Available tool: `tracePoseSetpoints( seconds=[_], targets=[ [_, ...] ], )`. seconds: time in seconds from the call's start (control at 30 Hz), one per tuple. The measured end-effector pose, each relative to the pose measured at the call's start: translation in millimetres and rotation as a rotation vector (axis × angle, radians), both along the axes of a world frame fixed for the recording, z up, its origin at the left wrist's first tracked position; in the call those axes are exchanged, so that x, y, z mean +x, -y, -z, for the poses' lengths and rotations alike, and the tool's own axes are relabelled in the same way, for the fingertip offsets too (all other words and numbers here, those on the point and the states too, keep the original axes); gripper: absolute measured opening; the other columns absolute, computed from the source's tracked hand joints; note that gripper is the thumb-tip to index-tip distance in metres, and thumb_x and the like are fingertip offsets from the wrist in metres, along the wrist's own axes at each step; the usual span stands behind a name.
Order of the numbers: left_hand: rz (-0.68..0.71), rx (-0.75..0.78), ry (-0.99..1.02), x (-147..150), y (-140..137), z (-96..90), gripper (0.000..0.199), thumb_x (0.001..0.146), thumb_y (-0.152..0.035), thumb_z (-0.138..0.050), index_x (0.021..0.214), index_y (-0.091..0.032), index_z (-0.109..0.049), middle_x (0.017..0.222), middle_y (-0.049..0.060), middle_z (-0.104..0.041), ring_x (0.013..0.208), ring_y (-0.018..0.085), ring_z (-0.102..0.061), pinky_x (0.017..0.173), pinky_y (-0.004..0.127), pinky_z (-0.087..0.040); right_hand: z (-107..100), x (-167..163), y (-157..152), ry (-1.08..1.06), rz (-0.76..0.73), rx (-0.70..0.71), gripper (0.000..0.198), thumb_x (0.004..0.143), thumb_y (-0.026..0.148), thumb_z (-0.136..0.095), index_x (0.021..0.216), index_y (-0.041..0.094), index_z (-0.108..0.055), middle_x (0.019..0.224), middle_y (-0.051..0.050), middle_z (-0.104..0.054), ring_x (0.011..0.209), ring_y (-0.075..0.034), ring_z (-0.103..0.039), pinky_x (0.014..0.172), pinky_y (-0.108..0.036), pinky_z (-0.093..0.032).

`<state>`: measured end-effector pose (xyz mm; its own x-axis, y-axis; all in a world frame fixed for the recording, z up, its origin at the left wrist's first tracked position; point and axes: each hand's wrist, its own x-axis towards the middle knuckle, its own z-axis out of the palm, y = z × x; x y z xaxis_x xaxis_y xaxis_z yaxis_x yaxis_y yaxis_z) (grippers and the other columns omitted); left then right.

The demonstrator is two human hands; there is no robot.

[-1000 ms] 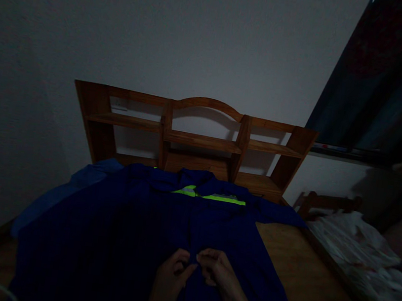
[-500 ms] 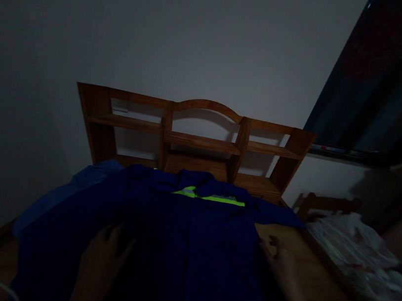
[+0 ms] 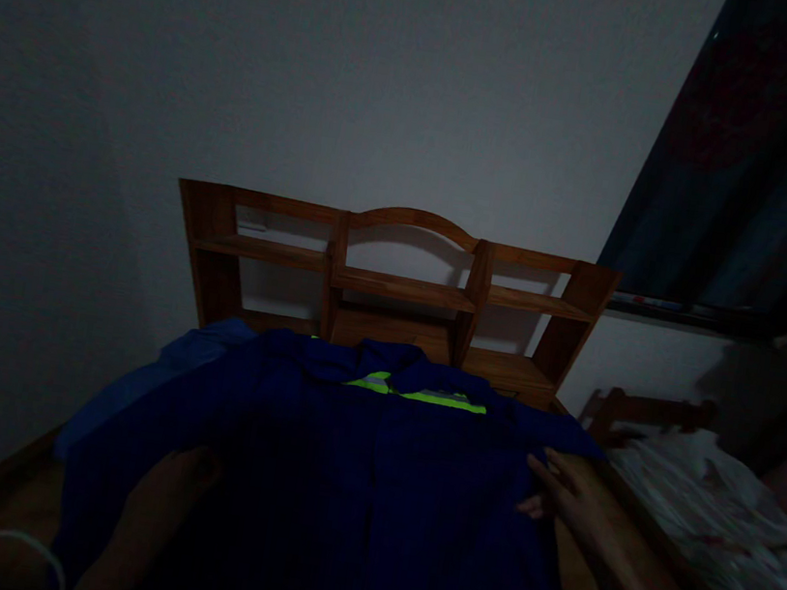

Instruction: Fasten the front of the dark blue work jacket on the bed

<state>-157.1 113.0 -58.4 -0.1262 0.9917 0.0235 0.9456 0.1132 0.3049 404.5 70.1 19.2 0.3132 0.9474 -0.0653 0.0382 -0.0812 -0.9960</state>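
Two hands flat on jacket [image 3: 367,487]: left hand [image 3: 172,489] pressing cloth, right hand [image 3: 567,490] open at edge. Risk: uneven pull bunches fabric, dim light hides wrinkles.

Only the person's two forearms and hands show, rising from the bottom edge of the dim head view. The left hand [image 3: 172,489] and its forearm are bare, with no sleeve, glove, watch or ring that can be made out in the gloom. The right hand [image 3: 566,495] is likewise bare, and the forearm behind it is uncovered as far as the frame edge. The fingers [image 3: 545,468] of the right hand look slender; finer detail is lost in the dark.
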Motion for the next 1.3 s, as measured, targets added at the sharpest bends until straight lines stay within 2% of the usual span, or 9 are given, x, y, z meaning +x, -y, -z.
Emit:
tracePoseSetpoints(
  seconds=[0.13,0.23,0.33,0.43,0.57,0.8,0.93,1.1,1.3],
  targets=[
    [-0.032,0.205,0.055,21.2,-2.0,-17.3,0.041,0.088,-0.048,-0.032,0.111,-0.022,-0.054,0.101,0.005,-0.062,0.086,0.02,-0.06,0.069,0.027,-0.041,-20.3,-13.3,-22.7,-0.267,-0.026,0.108,0.092,0.074,0.031,-0.07,0.144,0.021,-0.01,0.102,-0.014,-0.065,0.075,-0.024,-0.067,0.074,-0.04,-0.055],
    [0.191,0.338,0.098,55.7,-16.9,-32.9,0.049,0.084,-0.052,-0.042,0.126,-0.026,-0.044,0.127,0.004,-0.049,0.104,0.019,-0.054,0.083,0.027,-0.042,-25.8,-27.0,-36.8,-0.337,-0.094,0.132,0.095,0.075,0.029,-0.069,0.144,0.026,-0.005,0.12,-0.015,-0.055,0.083,-0.025,-0.066,0.079,-0.044,-0.053],
    [0.516,0.239,0.161,89.6,-40.4,-37.7,0.062,0.079,-0.051,-0.053,0.134,-0.027,-0.035,0.142,0.003,-0.034,0.124,0.02,-0.039,0.099,0.028,-0.034,-26.0,-35.9,-42.4,-0.351,-0.146,0.11,0.095,0.077,0.033,-0.068,0.144,0.027,-0.001,0.13,-0.017,-0.047,0.087,-0.027,-0.065,0.078,-0.045,-0.053],
    [0.632,0.088,0.123,114.5,-61.5,-31.3,0.058,0.076,-0.043,-0.059,0.128,-0.022,-0.043,0.133,0.007,-0.045,0.122,0.022,-0.042,0.099,0.031,-0.034,-22.9,-34.5,-38.5,-0.334,-0.127,0.118,0.093,0.078,0.034,-0.066,0.144,0.028,-0.001,0.134,-0.017,-0.042,0.089,-0.027,-0.064,0.077,-0.043,-0.054],
    [0.602,0.053,-0.041,136.7,-76.9,-21.6,0.02,0.077,-0.023,-0.055,0.096,-0.019,-0.058,0.101,0.006,-0.06,0.091,0.02,-0.059,0.078,0.029,-0.044,-14.3,-19.0,-27.3,-0.354,-0.021,0.199,0.09,0.08,0.038,-0.063,0.143,0.032,0.0,0.138,-0.015,-0.037,0.092,-0.027,-0.063,0.077,-0.043,-0.054],
    [0.363,0.199,-0.088,165.7,-107.0,-35.2,0.025,0.081,-0.012,-0.042,0.105,-0.011,-0.049,0.11,0.016,-0.052,0.094,0.023,-0.059,0.08,0.033,-0.044,-12.6,-9.7,-47.2,-0.388,-0.045,0.419,0.075,0.078,0.037,-0.064,0.137,0.03,-0.018,0.124,-0.01,-0.049,0.102,-0.023,-0.06,0.091,-0.042,-0.046],
    [0.224,0.305,0.0,189.2,-120.2,-49.2,0.035,0.086,-0.008,-0.029,0.118,-0.003,-0.039,0.122,0.024,-0.041,0.104,0.026,-0.055,0.085,0.036,-0.043,-6.7,-9.4,-80.1,0.104,-0.022,0.358,0.052,0.075,0.043,-0.061,0.117,0.019,-0.042,0.113,-0.009,-0.055,0.109,-0.024,-0.054,0.097,-0.04,-0.041],
    [0.328,0.456,0.112,213.4,-66.3,-50.5,0.054,0.084,-0.028,-0.047,0.132,-0.008,-0.034,0.149,0.019,-0.005,0.132,0.036,-0.022,0.103,0.048,-0.029,16.6,-38.8,-62.3,0.952,0.055,0.381,0.048,0.082,0.024,-0.048,0.127,0.013,-0.038,0.139,-0.016,-0.03,0.124,-0.027,-0.038,0.102,-0.042,-0.034],
    [0.793,0.066,0.104,209.7,50.3,-18.7,0.072,0.076,-0.05,-0.055,0.14,-0.029,-0.029,0.149,0.006,-0.017,0.136,0.032,-0.012,0.108,0.055,-0.015,34.7,-123.3,22.3,1.08,-0.432,0.426,0.034,0.092,0.019,-0.033,0.12,0.026,-0.051,0.12,-0.005,-0.05,0.103,-0.015,-0.054,0.091,-0.03,-0.045]
  ],
)
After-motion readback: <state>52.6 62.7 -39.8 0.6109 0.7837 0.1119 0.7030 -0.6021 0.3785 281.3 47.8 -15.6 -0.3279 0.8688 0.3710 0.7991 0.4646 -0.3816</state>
